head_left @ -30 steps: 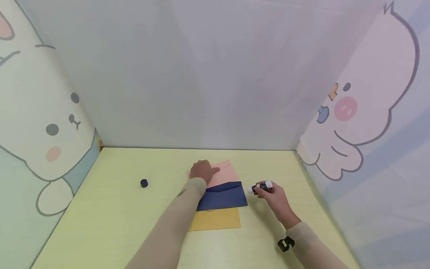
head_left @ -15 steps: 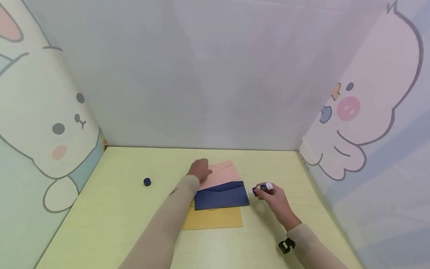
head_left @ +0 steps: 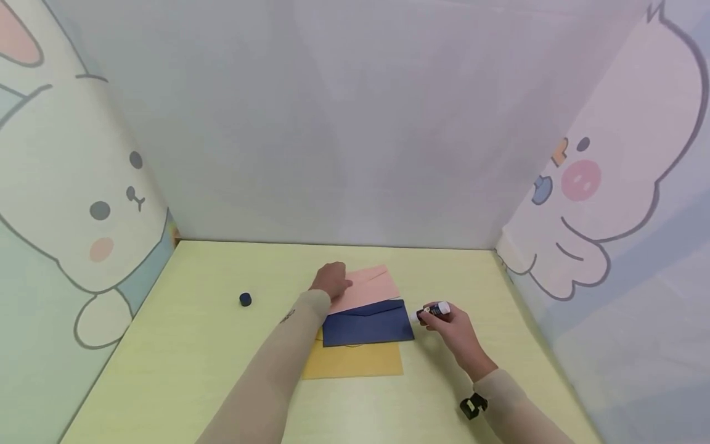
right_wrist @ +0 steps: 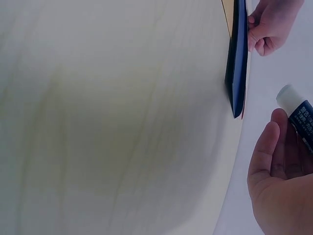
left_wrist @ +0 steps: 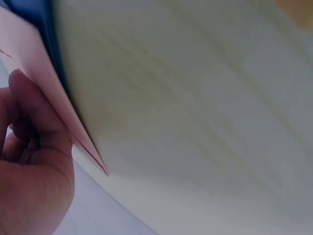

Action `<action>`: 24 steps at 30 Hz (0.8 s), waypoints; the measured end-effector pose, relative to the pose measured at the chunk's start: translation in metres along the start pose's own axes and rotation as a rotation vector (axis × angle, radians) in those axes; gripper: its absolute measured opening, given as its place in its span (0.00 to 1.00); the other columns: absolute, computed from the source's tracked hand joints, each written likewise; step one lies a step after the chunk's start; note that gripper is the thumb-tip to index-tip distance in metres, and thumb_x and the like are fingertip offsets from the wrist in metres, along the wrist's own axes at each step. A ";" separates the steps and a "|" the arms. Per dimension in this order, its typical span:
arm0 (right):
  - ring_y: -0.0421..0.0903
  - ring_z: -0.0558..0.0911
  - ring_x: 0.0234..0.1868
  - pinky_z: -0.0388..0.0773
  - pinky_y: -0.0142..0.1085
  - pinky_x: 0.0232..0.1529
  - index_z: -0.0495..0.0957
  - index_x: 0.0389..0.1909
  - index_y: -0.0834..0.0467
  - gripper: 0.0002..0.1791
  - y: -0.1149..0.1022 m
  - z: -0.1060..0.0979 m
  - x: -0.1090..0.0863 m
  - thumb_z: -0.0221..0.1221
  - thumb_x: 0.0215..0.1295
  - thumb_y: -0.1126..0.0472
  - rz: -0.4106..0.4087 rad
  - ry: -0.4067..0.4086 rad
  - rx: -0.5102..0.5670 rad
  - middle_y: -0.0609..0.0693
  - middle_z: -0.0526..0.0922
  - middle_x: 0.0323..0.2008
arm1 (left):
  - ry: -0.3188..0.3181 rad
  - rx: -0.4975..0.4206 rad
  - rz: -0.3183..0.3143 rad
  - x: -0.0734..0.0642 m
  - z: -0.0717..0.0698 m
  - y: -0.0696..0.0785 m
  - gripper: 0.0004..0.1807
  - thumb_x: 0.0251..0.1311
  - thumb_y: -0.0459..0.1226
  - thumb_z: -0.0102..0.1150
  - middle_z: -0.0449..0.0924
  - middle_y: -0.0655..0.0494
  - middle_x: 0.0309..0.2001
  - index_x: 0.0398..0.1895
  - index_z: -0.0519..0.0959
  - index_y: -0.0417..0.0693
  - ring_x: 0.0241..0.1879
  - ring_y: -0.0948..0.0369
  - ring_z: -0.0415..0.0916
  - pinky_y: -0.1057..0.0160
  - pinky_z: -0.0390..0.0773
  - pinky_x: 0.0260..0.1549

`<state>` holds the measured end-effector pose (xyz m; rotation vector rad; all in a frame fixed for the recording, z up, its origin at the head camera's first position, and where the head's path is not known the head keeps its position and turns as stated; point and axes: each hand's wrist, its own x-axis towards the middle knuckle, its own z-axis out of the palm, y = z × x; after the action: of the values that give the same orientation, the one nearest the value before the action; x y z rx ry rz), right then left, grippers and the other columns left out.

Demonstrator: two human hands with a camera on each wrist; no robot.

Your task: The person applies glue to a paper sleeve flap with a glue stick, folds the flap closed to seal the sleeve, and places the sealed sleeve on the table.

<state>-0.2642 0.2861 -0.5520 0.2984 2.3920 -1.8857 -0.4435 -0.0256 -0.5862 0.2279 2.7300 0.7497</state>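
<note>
My left hand (head_left: 331,280) holds the left end of a pink envelope (head_left: 368,288), its fingers curled against the paper. In the left wrist view, a digit lies along the pink envelope (left_wrist: 61,100), whose layers part slightly at the edge. A navy envelope (head_left: 368,327) lies overlapped just nearer to me, and a yellow envelope (head_left: 355,362) lies partly under the navy one. To their right, my right hand (head_left: 457,333) grips a glue stick (head_left: 434,311) above the table; its white end (right_wrist: 290,98) points toward the envelopes.
A small dark cap (head_left: 245,299) stands on the left part of the pale yellow table (head_left: 194,357). A grey-white curtain (head_left: 333,154) rises behind the table, with cartoon-printed panels at both sides. A black strap piece (head_left: 474,406) hangs at my right wrist.
My left hand has slid left over the pink envelope, uncovering more of it and the navy one. The right hand stays in place with the glue stick. The view has shifted slightly.
</note>
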 end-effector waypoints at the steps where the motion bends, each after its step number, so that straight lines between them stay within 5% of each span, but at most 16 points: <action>1: 0.38 0.94 0.47 0.92 0.34 0.56 0.85 0.64 0.68 0.21 0.000 0.000 0.000 0.75 0.83 0.57 0.001 -0.001 0.000 0.50 0.96 0.48 | -0.010 -0.011 -0.003 0.000 -0.002 0.001 0.16 0.82 0.42 0.75 0.71 0.53 0.30 0.37 0.81 0.44 0.33 0.55 0.73 0.55 0.74 0.39; 9: 0.38 0.94 0.47 0.93 0.36 0.55 0.85 0.63 0.68 0.20 -0.001 0.005 -0.001 0.75 0.82 0.59 -0.010 0.004 0.002 0.49 0.96 0.47 | -0.008 -0.003 0.083 0.030 0.017 -0.027 0.21 0.81 0.42 0.72 0.65 0.58 0.24 0.29 0.74 0.50 0.25 0.58 0.68 0.58 0.71 0.31; 13: 0.39 0.94 0.47 0.93 0.35 0.55 0.85 0.63 0.68 0.21 0.001 0.008 0.001 0.75 0.82 0.59 0.003 0.000 0.007 0.50 0.97 0.48 | -0.086 -0.153 0.019 0.022 0.002 -0.019 0.24 0.78 0.39 0.65 0.64 0.58 0.19 0.21 0.68 0.52 0.19 0.57 0.64 0.57 0.67 0.26; 17: 0.39 0.94 0.46 0.92 0.33 0.54 0.85 0.63 0.68 0.20 0.001 0.010 0.002 0.75 0.82 0.59 0.000 0.009 0.016 0.51 0.97 0.48 | -0.072 -0.256 -0.050 0.005 -0.016 -0.001 0.29 0.80 0.42 0.64 0.61 0.59 0.18 0.17 0.64 0.53 0.18 0.58 0.61 0.58 0.64 0.24; 24: 0.41 0.94 0.48 0.92 0.34 0.54 0.86 0.62 0.68 0.19 -0.002 0.015 0.006 0.75 0.81 0.60 -0.001 0.002 0.020 0.51 0.97 0.49 | 0.079 -0.046 -0.033 0.007 0.002 0.012 0.36 0.77 0.61 0.69 0.58 0.62 0.20 0.17 0.63 0.57 0.22 0.60 0.62 0.59 0.63 0.24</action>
<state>-0.2709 0.2722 -0.5550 0.3010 2.3761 -1.9119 -0.4489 -0.0125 -0.5832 0.1456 2.7799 0.8284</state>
